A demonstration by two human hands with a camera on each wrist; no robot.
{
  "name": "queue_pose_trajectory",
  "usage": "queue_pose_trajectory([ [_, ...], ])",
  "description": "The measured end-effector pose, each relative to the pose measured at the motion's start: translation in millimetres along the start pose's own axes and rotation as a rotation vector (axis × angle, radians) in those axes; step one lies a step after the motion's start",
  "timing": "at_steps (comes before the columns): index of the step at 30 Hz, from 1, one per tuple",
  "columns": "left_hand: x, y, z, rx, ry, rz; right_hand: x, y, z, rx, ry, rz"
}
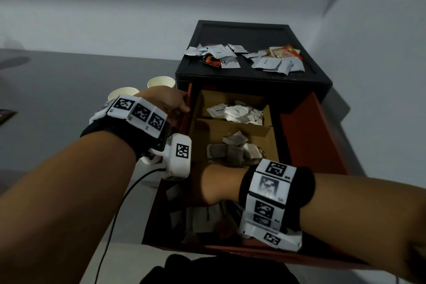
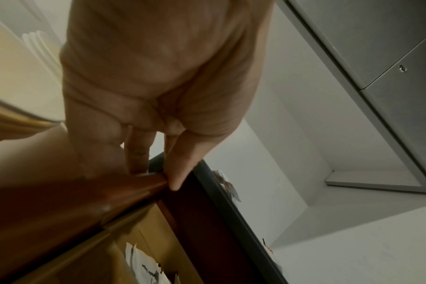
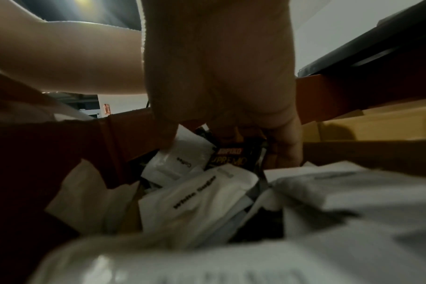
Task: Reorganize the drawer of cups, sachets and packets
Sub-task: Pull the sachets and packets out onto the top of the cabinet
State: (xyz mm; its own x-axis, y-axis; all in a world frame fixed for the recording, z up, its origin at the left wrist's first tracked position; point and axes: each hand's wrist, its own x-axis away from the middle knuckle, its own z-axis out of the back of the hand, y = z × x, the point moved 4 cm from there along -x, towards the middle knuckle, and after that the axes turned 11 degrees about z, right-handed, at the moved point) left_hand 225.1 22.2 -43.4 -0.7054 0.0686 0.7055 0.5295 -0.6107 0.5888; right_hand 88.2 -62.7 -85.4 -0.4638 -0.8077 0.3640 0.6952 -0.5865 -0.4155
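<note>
Drawer (image 1: 313, 136) pulled out of black cabinet (image 1: 253, 80), orange-red walls, runs from centre of head view down toward 6 o'clock. Left hand (image 1: 166, 104) at drawer's left wall, about 9 o'clock of the cardboard box (image 1: 232, 127); left wrist view shows fingers (image 2: 180, 173) curled over the orange rim, thumb side on the outside, gripping the wall. Right hand (image 1: 214, 184) reaches into the near front section at 6 o'clock of the box, palm down among loose sachets. In right wrist view the fingers (image 3: 287, 146) point down into the pile, touching a white sachet (image 3: 182, 159) and a dark packet (image 3: 229, 157) with orange lettering; cannot tell whether they are pinching one or just spread into the heap. Box has two compartments: far one holds white sachets (image 1: 235, 112), near one holds grey-brown tea bags (image 1: 232, 150), just at 12 o'clock of the right wrist. More sachets (image 1: 230, 55) scattered on cabinet top, with a red-orange packet (image 1: 285, 52) at their 3 o'clock. Two paper cups (image 1: 161, 82) stand outside the drawer, at 10 o'clock of the left hand, close to it.
</note>
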Motion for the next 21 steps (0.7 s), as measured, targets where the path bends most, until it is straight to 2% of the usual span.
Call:
queue_pose_trajectory([
  [3,-0.8,-1.5,0.9,0.018,0.010,-0.005,6.1,-0.5,1.8,0.020,-0.036,0.010],
  [8,1.7,-2.1,-1.2,0.029,0.016,-0.022,13.0,18.6,18.7,-0.046,0.013,-0.209],
  [11,4.9,-1.7,-2.6,0.026,0.014,-0.031,21.0,23.0,32.2,-0.031,-0.033,-0.245],
  [16,11.1,-1.5,-4.4,0.035,0.002,-0.041,34.1,14.0,34.5,-0.164,-0.190,-0.184],
  [21,12.5,-2.5,-3.6,0.038,-0.006,-0.031,25.0,1.6,0.8,0.079,-0.448,-0.211],
])
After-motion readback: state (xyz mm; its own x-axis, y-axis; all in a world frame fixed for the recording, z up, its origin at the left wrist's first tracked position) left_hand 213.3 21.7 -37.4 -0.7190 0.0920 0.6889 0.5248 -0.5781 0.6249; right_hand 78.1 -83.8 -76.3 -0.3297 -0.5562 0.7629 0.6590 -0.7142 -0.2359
